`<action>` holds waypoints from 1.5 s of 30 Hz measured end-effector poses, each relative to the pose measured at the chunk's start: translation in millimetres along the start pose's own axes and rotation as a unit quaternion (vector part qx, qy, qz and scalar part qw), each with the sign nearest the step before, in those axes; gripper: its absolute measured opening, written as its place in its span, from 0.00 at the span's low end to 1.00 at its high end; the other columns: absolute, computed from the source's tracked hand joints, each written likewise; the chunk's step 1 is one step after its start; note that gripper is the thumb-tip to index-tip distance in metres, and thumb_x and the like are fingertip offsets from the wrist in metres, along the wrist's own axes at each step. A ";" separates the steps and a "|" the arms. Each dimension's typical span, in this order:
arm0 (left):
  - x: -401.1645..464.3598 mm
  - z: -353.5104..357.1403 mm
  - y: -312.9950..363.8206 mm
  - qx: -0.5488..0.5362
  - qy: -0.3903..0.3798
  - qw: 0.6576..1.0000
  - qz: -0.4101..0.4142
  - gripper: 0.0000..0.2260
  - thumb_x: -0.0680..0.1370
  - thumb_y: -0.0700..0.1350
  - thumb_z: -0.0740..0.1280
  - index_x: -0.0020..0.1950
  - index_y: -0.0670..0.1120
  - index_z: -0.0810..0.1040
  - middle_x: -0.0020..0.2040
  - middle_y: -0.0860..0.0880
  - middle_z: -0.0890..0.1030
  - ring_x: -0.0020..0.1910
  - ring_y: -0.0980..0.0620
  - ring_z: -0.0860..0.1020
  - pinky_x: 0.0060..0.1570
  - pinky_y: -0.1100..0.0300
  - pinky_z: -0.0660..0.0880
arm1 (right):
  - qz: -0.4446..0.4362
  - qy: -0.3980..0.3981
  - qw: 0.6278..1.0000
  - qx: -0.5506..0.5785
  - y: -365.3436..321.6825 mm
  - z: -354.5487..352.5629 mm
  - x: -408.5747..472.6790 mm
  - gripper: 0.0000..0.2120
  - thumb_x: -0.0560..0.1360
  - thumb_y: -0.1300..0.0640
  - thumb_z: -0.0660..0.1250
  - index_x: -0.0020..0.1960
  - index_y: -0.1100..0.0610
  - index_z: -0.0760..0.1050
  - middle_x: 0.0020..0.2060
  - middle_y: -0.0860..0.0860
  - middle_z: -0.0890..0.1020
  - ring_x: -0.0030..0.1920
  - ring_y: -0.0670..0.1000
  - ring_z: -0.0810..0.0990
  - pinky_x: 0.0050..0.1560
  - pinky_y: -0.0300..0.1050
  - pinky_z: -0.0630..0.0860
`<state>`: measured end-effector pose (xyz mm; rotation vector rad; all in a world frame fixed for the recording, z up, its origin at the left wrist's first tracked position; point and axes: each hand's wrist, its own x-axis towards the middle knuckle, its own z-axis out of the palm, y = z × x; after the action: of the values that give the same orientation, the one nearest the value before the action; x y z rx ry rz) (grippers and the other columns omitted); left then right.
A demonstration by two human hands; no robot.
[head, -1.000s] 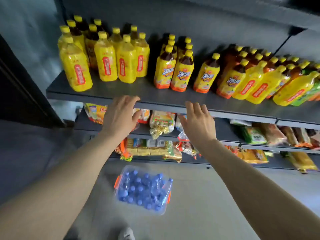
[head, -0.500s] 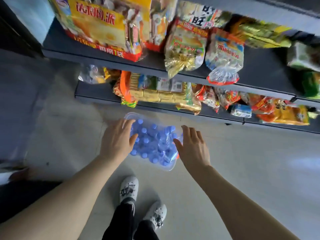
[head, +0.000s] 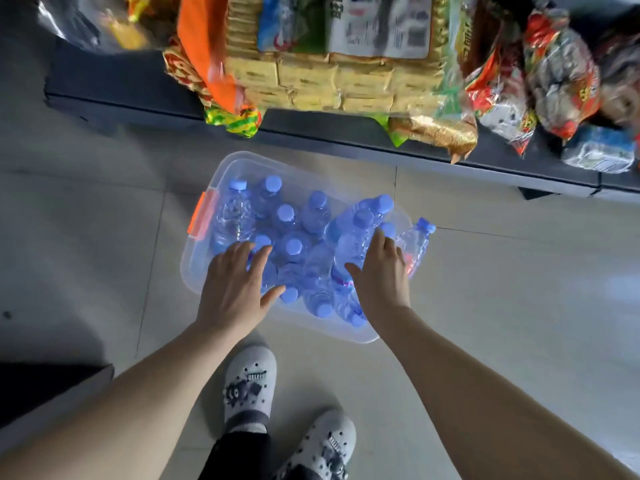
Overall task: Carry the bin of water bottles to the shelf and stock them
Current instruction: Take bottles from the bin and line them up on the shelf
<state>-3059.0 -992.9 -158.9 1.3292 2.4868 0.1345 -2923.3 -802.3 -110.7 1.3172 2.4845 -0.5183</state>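
A clear plastic bin (head: 197,268) with an orange latch (head: 202,216) sits on the tiled floor in front of the shelf. Several water bottles with blue caps (head: 287,230) fill it, most upright, some leaning at the right. One bottle (head: 415,242) leans over the bin's right rim. My left hand (head: 235,289) hovers over the near-left bottles with fingers spread and holds nothing. My right hand (head: 381,275) reaches over the right side of the bin, fingers straight, touching the tilted bottles there.
The dark bottom shelf (head: 117,91) runs across the top of the view, holding cracker packs (head: 311,71) and snack bags (head: 554,74). My two feet in white clogs (head: 251,382) stand just behind the bin. A dark object (head: 41,386) lies at the left.
My head has dropped from the upper drink shelf down to the floor. Both hands came down from the shelf edge and now reach over the bottles in the bin.
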 end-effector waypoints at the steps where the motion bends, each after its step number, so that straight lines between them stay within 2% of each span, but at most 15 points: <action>1: 2.1 11.4 -2.9 0.012 -0.004 1.000 0.000 0.32 0.75 0.64 0.61 0.71 0.44 0.70 0.65 0.41 0.72 0.66 0.39 0.71 0.59 0.44 0.70 | 0.003 0.005 1.000 0.001 -0.4 9.6 5.4 0.36 0.77 0.49 0.67 0.75 0.65 0.55 0.64 0.60 0.72 0.62 0.59 0.71 0.62 0.48 0.66; 3: 1.4 32.8 -9.6 0.037 -0.016 0.999 -0.013 0.34 0.76 0.68 0.55 0.74 0.46 0.67 0.70 0.40 0.68 0.71 0.38 0.66 0.64 0.41 0.66 | 0.014 0.022 0.999 0.026 -4.2 24.8 13.0 0.38 0.77 0.50 0.69 0.76 0.65 0.54 0.65 0.61 0.72 0.64 0.60 0.70 0.65 0.48 0.65; 6: -5.6 57.4 -15.6 0.062 -0.019 0.997 -0.029 0.38 0.76 0.71 0.50 0.79 0.48 0.60 0.75 0.39 0.64 0.75 0.37 0.62 0.66 0.37 0.61 | 0.027 0.044 0.996 0.073 -10.3 41.3 20.6 0.35 0.74 0.51 0.72 0.72 0.62 0.59 0.57 0.59 0.77 0.60 0.61 0.72 0.61 0.49 0.69; 9: -8.6 66.3 -16.4 0.064 -0.012 0.997 -0.032 0.38 0.77 0.71 0.48 0.80 0.49 0.56 0.76 0.40 0.63 0.76 0.38 0.60 0.67 0.36 0.59 | 0.028 0.038 0.995 0.089 -16.3 54.8 24.1 0.32 0.75 0.49 0.70 0.71 0.62 0.60 0.59 0.59 0.76 0.61 0.61 0.72 0.60 0.50 0.69; 13: -8.0 62.5 -16.0 0.058 -0.025 0.997 -0.039 0.39 0.76 0.72 0.48 0.81 0.50 0.54 0.77 0.39 0.61 0.77 0.38 0.59 0.67 0.37 0.60 | 0.024 0.030 0.997 0.072 -23.0 56.0 28.3 0.30 0.77 0.49 0.67 0.70 0.63 0.59 0.60 0.60 0.73 0.60 0.63 0.74 0.59 0.52 0.69; 17: -6.1 52.2 -14.2 0.033 -0.076 0.995 -0.051 0.40 0.74 0.72 0.50 0.80 0.50 0.55 0.76 0.38 0.62 0.75 0.36 0.62 0.62 0.38 0.67 | 0.016 0.029 0.995 0.092 -26.0 29.8 25.7 0.26 0.77 0.50 0.68 0.66 0.63 0.61 0.57 0.60 0.74 0.57 0.63 0.76 0.53 0.53 0.72; 19: -6.0 41.3 -15.8 0.014 -0.107 0.993 -0.044 0.39 0.74 0.70 0.53 0.80 0.50 0.57 0.74 0.37 0.65 0.71 0.34 0.67 0.57 0.40 0.73 | -0.008 0.050 0.991 0.122 -30.7 5.4 20.5 0.28 0.77 0.50 0.68 0.68 0.63 0.61 0.58 0.60 0.73 0.57 0.63 0.75 0.53 0.53 0.71; 23: -2.0 -4.0 -11.6 -0.006 -0.150 0.988 -0.036 0.43 0.67 0.59 0.77 0.75 0.45 0.64 0.62 0.36 0.72 0.55 0.34 0.76 0.44 0.43 0.79 | -0.054 0.094 0.982 0.155 -46.6 -69.7 10.6 0.27 0.77 0.49 0.67 0.68 0.62 0.62 0.58 0.59 0.73 0.58 0.61 0.73 0.52 0.50 0.69; 25: 1.8 -48.7 -0.6 0.007 -0.143 0.988 -0.058 0.40 0.67 0.56 0.78 0.73 0.43 0.68 0.59 0.37 0.75 0.54 0.36 0.77 0.46 0.46 0.79 | -0.079 0.117 0.976 0.165 -56.5 -117.9 2.5 0.27 0.77 0.48 0.68 0.66 0.63 0.63 0.56 0.59 0.73 0.57 0.62 0.73 0.53 0.51 0.69; 28: 7.4 -136.0 19.1 -0.001 -0.125 0.988 -0.094 0.32 0.77 0.59 0.66 0.77 0.47 0.64 0.64 0.44 0.74 0.61 0.43 0.75 0.55 0.51 0.74 | -0.112 0.161 0.966 0.170 -70.1 -202.5 -16.4 0.27 0.75 0.48 0.69 0.63 0.64 0.64 0.54 0.60 0.74 0.54 0.63 0.74 0.51 0.52 0.70; 33: 15.7 -309.6 59.9 -0.002 -0.072 0.993 -0.094 0.19 0.81 0.58 0.60 0.68 0.51 0.73 0.64 0.50 0.76 0.63 0.47 0.75 0.54 0.54 0.73 | -0.164 0.243 0.943 0.156 -88.9 -361.5 -65.1 0.28 0.74 0.46 0.70 0.62 0.63 0.65 0.53 0.60 0.76 0.54 0.63 0.75 0.49 0.52 0.71; 37: 18.3 -449.6 88.9 -0.017 0.032 0.998 -0.057 0.16 0.80 0.57 0.64 0.60 0.48 0.79 0.54 0.48 0.82 0.51 0.46 0.80 0.47 0.53 0.78 | -0.208 0.309 0.916 0.150 -101.5 -484.1 -112.3 0.29 0.73 0.45 0.72 0.63 0.62 0.67 0.53 0.59 0.78 0.54 0.63 0.77 0.44 0.50 0.69; 39: 14.0 -523.0 108.5 -0.015 0.082 0.996 -0.039 0.15 0.80 0.56 0.64 0.58 0.48 0.80 0.51 0.48 0.84 0.48 0.46 0.82 0.43 0.54 0.78 | -0.226 0.341 0.901 0.145 -108.4 -543.6 -133.6 0.28 0.72 0.43 0.71 0.60 0.61 0.67 0.49 0.56 0.77 0.51 0.63 0.76 0.41 0.48 0.64; 42: 4.3 -622.7 139.9 0.010 0.178 0.984 -0.006 0.16 0.80 0.58 0.63 0.62 0.51 0.79 0.53 0.48 0.83 0.50 0.46 0.82 0.42 0.55 0.77 | -0.267 0.406 0.863 0.136 -117.6 -627.5 -163.2 0.25 0.71 0.43 0.72 0.54 0.61 0.68 0.41 0.54 0.75 0.44 0.62 0.76 0.38 0.42 0.57; 45: 0.6 -706.6 160.2 0.009 0.246 0.969 0.014 0.16 0.79 0.59 0.63 0.63 0.54 0.78 0.55 0.50 0.83 0.52 0.45 0.81 0.43 0.54 0.77 | -0.301 0.462 0.825 0.119 -131.0 -701.9 -182.8 0.25 0.72 0.42 0.71 0.54 0.62 0.70 0.39 0.54 0.76 0.41 0.61 0.77 0.36 0.40 0.53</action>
<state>-3158.1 -855.8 545.7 1.4856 2.8718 0.5054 -2988.0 -697.8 615.9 0.9301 3.8160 -0.3526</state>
